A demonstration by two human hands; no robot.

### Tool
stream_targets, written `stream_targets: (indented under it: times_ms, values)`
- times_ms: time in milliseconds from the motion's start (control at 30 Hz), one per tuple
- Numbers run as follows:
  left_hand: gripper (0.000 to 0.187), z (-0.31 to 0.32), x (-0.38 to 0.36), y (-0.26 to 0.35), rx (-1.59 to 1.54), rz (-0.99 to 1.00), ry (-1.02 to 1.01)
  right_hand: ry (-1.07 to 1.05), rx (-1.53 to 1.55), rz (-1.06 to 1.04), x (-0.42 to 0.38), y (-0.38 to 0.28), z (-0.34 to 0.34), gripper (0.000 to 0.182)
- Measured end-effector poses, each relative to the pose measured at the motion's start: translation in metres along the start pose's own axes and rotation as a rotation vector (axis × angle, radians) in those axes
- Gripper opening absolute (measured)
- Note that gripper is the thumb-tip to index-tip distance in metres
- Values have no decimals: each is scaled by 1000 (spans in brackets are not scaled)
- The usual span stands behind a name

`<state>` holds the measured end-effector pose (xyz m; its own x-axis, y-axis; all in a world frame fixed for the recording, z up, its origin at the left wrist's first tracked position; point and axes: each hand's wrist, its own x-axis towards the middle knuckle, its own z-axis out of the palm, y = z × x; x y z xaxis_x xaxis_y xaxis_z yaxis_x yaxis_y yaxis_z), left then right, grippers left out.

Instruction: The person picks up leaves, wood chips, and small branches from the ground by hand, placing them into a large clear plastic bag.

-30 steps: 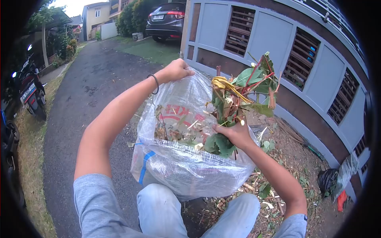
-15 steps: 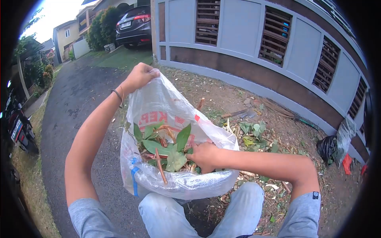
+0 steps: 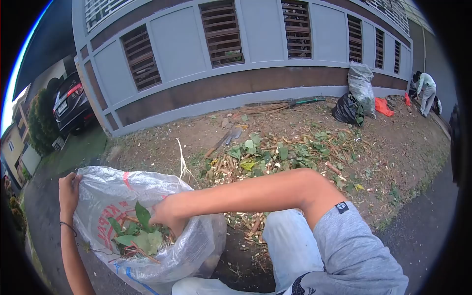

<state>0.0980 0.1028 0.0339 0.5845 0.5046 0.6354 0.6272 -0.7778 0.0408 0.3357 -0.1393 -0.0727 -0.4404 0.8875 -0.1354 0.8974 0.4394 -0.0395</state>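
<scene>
A translucent plastic sack (image 3: 196,241) with red print stands before my knees, its mouth spread wide. Green leaves (image 3: 147,242) and brown stem pieces lie inside it. My left hand (image 3: 70,194) is closed on the sack's rim at the far left, pulling it taut. Over the near-right rim, my right hand (image 3: 169,214) reaches into the mouth beside the leaves. Its fingers are mostly hidden, so I cannot make out whether they grip anything.
A heap of leaves and cut stems (image 3: 275,157) spreads over the dirt, with a blade-like tool (image 3: 228,139) beside it. Black bag (image 3: 348,109), filled clear sack (image 3: 361,88) and orange bag (image 3: 383,106) sit by the wall (image 3: 265,78). A person (image 3: 427,91) bends over farther right.
My view has swung right, bringing the bent-over person into sight and shifting the sack leftward in view. My left hand keeps its hold on the rim; my right hand remains inside the sack.
</scene>
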Motion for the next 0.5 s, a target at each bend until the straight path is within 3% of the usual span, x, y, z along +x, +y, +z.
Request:
stream_targets:
  times_ms: [133, 233, 300, 367, 433, 500]
  values:
    - [24, 12, -4, -26, 58, 7, 52, 118, 124, -60, -37, -51, -57, 56]
    - [23, 36, -2, -59, 35, 37, 149, 73, 38, -87, -43, -74, -42, 29]
    - [27, 37, -1, -53, -11, 19, 156, 152, 149, -283, -30, -72, -7, 41]
    - [31, 23, 13, -63, 189, -171, -203, 347, 163, -218, -28, -70, 22, 36]
    - [26, 1, -9, -23, -11, 264, 51, 506, 159, -232, -33, -63, 34, 34]
    - [34, -12, -19, -8, -91, 166, -51, 600, 103, -132, -48, -57, 38, 28]
